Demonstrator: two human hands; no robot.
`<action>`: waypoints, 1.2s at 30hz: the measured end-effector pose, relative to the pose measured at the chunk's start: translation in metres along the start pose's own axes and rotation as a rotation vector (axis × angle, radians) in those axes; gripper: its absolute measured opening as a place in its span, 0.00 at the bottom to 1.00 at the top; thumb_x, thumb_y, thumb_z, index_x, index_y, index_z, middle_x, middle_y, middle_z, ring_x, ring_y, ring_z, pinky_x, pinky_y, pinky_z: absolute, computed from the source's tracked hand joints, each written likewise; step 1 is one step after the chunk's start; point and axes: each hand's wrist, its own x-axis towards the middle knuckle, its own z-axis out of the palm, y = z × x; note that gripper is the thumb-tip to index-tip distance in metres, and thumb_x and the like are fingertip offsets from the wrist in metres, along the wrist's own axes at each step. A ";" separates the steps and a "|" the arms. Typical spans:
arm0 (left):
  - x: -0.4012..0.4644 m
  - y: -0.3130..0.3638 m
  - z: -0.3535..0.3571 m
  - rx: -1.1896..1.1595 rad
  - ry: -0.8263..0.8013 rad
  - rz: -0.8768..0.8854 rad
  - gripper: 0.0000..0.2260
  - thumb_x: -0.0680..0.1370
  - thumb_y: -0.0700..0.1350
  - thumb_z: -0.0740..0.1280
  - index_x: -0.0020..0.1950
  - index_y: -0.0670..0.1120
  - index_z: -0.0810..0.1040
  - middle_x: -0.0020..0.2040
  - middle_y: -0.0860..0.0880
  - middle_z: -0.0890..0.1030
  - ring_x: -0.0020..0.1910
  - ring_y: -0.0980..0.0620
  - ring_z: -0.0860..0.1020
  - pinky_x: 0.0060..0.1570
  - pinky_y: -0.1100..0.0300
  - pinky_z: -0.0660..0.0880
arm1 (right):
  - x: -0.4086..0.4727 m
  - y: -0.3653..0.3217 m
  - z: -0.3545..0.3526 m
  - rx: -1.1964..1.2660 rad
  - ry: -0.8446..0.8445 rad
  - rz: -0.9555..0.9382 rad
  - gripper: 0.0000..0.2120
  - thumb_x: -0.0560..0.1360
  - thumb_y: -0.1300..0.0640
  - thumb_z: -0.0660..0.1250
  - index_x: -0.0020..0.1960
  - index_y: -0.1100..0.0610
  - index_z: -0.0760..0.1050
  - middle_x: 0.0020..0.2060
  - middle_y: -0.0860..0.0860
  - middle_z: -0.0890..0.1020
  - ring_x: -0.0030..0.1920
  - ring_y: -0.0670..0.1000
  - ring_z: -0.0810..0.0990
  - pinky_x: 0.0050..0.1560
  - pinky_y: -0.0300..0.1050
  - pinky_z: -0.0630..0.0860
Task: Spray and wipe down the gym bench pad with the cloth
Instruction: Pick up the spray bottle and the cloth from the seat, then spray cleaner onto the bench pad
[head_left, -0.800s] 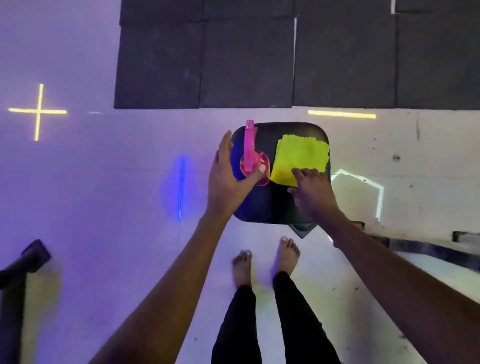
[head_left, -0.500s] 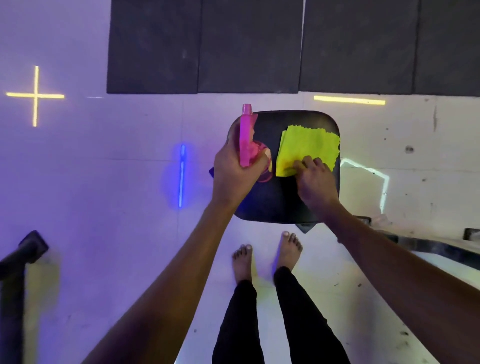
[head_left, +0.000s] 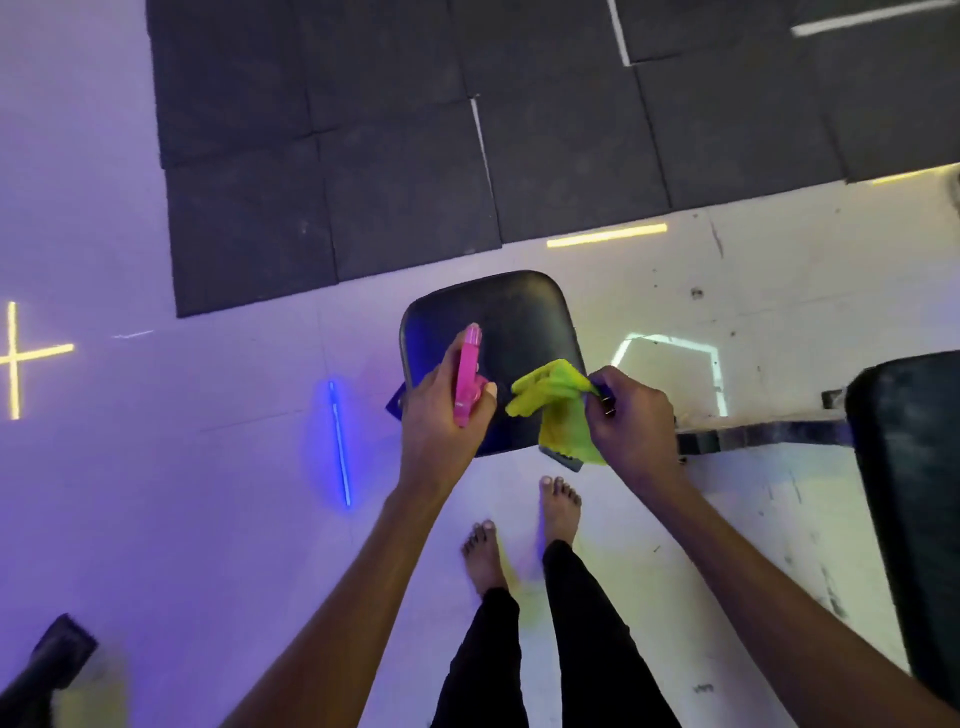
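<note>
Gripping pink spray bottle (head_left: 466, 375), left hand (head_left: 441, 421) fingers curled; right hand (head_left: 631, 421) pinching yellow cloth (head_left: 558, 402) over bench pad (head_left: 493, 306) near edge.

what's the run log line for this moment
left hand grips spray bottle | right hand holds cloth | pad bare

1. I see the black bench pad (head_left: 511, 322) with a bare, glossy top.
2. It stands over a pale floor (head_left: 208, 493).
3. Dark rubber mats (head_left: 415, 156) lie on that floor beyond it.
4. My bare feet (head_left: 483, 551) stand on the floor just before the pad.
</note>
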 end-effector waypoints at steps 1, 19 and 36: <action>-0.013 0.012 -0.004 0.012 -0.018 0.044 0.27 0.78 0.57 0.64 0.78 0.63 0.66 0.59 0.54 0.85 0.58 0.49 0.83 0.62 0.42 0.80 | -0.019 0.001 -0.017 0.034 0.036 0.027 0.02 0.78 0.62 0.72 0.50 0.59 0.81 0.37 0.54 0.84 0.38 0.64 0.82 0.40 0.54 0.77; -0.248 0.228 0.132 -0.112 -0.565 0.488 0.13 0.78 0.58 0.65 0.55 0.53 0.83 0.36 0.48 0.82 0.35 0.49 0.81 0.41 0.47 0.80 | -0.367 0.142 -0.259 0.287 0.645 0.635 0.02 0.75 0.63 0.75 0.46 0.58 0.84 0.30 0.43 0.78 0.32 0.41 0.77 0.36 0.29 0.68; -0.446 0.295 0.411 -0.107 -0.870 0.521 0.07 0.79 0.55 0.68 0.55 0.66 0.83 0.42 0.35 0.83 0.41 0.38 0.83 0.46 0.36 0.81 | -0.549 0.431 -0.311 0.209 0.762 1.058 0.05 0.80 0.59 0.69 0.52 0.60 0.82 0.42 0.60 0.86 0.44 0.66 0.84 0.44 0.58 0.80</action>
